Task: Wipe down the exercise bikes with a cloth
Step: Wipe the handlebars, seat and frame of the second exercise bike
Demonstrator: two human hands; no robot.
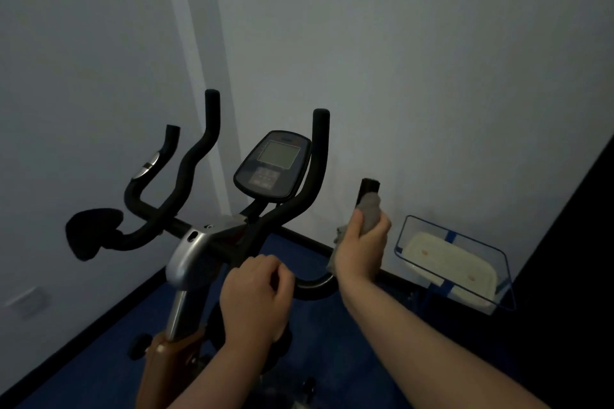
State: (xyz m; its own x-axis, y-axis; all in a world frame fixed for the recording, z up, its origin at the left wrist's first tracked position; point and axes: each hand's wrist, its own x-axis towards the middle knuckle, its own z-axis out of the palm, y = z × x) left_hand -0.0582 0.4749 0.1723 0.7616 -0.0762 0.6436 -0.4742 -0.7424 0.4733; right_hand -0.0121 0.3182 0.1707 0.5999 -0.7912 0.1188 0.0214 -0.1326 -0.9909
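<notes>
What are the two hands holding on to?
Right hand holds a grey cloth wrapped round the bike's right handlebar grip, near its tip. Left hand grips the handlebar's crossbar.

grey cloth [370, 216], black handlebars [186, 173], blue floor [332, 335]

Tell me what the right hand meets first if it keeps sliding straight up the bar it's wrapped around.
Only the handlebar's bare black tip: the right hand, cloth wrapped round the grip, would run off its end. Beyond looks free, though depth is unclear.

Left grip [257, 295] curled low; right grip [362, 242] clenched, arm extended.
</notes>
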